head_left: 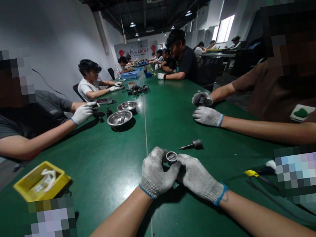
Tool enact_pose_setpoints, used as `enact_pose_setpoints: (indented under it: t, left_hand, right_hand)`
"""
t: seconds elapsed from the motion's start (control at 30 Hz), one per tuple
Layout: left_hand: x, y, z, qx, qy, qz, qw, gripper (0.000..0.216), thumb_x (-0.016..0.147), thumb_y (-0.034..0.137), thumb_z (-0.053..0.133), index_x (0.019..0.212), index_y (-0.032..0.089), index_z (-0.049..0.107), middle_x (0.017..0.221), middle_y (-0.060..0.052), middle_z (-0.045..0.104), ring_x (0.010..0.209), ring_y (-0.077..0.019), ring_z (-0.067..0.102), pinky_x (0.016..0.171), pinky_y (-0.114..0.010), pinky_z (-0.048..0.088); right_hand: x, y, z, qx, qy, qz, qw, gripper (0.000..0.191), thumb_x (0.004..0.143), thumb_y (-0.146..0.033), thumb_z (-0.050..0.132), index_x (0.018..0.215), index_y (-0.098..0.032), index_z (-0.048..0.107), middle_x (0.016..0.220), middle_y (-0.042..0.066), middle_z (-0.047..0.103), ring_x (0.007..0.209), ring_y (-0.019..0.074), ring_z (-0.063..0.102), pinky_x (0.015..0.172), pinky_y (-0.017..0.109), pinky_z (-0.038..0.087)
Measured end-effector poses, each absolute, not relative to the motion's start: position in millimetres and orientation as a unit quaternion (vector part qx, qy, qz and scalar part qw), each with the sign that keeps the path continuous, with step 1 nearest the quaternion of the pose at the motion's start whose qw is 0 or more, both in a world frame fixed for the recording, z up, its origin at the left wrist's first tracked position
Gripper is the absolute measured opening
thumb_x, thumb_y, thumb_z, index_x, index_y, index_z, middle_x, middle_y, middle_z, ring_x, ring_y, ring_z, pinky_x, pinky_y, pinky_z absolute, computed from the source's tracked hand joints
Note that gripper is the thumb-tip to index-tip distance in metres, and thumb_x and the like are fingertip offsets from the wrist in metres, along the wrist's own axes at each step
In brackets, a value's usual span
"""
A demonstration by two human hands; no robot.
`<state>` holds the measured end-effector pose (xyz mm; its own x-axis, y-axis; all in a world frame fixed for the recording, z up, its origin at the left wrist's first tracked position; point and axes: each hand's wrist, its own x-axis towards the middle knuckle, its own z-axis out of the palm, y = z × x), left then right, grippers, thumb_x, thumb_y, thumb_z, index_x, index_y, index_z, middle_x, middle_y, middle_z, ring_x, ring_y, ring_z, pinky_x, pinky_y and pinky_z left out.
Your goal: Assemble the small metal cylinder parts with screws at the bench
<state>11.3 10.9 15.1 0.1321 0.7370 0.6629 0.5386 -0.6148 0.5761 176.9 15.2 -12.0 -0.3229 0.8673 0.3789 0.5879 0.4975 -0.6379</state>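
Observation:
Both my hands wear grey knit gloves and meet over the green table. My left hand and my right hand are closed together around a small round metal part, a ring-like cylinder with a dark hollow centre. The part sits between my fingertips, just above the table. A small metal pin-like tool with a round head lies on the table just beyond my right hand.
A yellow tray with white bits sits near left. Two steel bowls stand mid-table. Co-workers' gloved hands rest at the left and the right. A yellow-tipped tool with a cable lies at my right.

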Motion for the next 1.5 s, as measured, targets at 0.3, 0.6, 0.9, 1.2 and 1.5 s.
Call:
enact_pose_setpoints:
  t: [0.3, 0.6, 0.9, 1.2, 1.5]
  left_hand:
    - [13.5, 12.0, 13.7, 0.742, 0.458, 0.479, 0.1, 0.023, 0.08, 0.037, 0.073, 0.08, 0.023, 0.055, 0.068, 0.001, 0.062, 0.058, -0.0152, 0.06, 0.052, -0.026, 0.043]
    - [10.8, 10.0, 14.6, 0.744, 0.42, 0.514, 0.075, 0.013, 0.085, 0.032, 0.07, 0.087, 0.021, 0.063, 0.073, -0.001, 0.065, 0.063, -0.0145, 0.064, 0.058, -0.025, 0.049]
    - [7.0, 11.7, 16.3, 0.753, 0.415, 0.507, 0.055, 0.012, 0.086, 0.031, 0.066, 0.092, 0.02, 0.066, 0.077, -0.002, 0.067, 0.068, -0.0164, 0.067, 0.065, -0.027, 0.056]
    - [7.0, 12.1, 16.7, 0.749, 0.42, 0.51, 0.05, 0.011, 0.086, 0.029, 0.067, 0.093, 0.021, 0.066, 0.077, -0.002, 0.067, 0.068, -0.0158, 0.067, 0.065, -0.026, 0.057]
    - [7.3, 12.5, 15.7, 0.747, 0.43, 0.506, 0.043, 0.011, 0.085, 0.031, 0.067, 0.09, 0.021, 0.065, 0.077, -0.001, 0.067, 0.067, -0.0161, 0.067, 0.063, -0.026, 0.056]
  right_hand:
    - [176.8, 15.1, -10.6, -0.466, -0.775, 0.222, 0.366, 0.016, 0.083, -0.007, 0.063, 0.084, -0.02, 0.073, 0.086, 0.007, 0.074, 0.084, 0.0231, 0.069, 0.084, 0.035, 0.057]
    - [176.0, 16.4, -13.4, -0.465, -0.785, 0.191, 0.362, 0.012, 0.079, -0.011, 0.07, 0.087, -0.02, 0.071, 0.09, 0.006, 0.074, 0.088, 0.0226, 0.069, 0.085, 0.034, 0.057]
    - [170.9, 16.3, -15.5, -0.475, -0.805, 0.137, 0.328, 0.009, 0.077, -0.017, 0.073, 0.084, -0.02, 0.068, 0.09, 0.007, 0.073, 0.086, 0.0237, 0.068, 0.085, 0.036, 0.055]
    - [172.4, 15.8, -10.4, -0.461, -0.804, 0.172, 0.334, 0.006, 0.078, -0.015, 0.071, 0.082, -0.02, 0.071, 0.088, 0.006, 0.074, 0.091, 0.0238, 0.069, 0.089, 0.035, 0.055]
    - [171.4, 14.4, -6.5, -0.461, -0.802, 0.181, 0.335, 0.007, 0.078, -0.021, 0.077, 0.079, -0.018, 0.071, 0.086, 0.007, 0.073, 0.08, 0.0234, 0.068, 0.078, 0.035, 0.055]
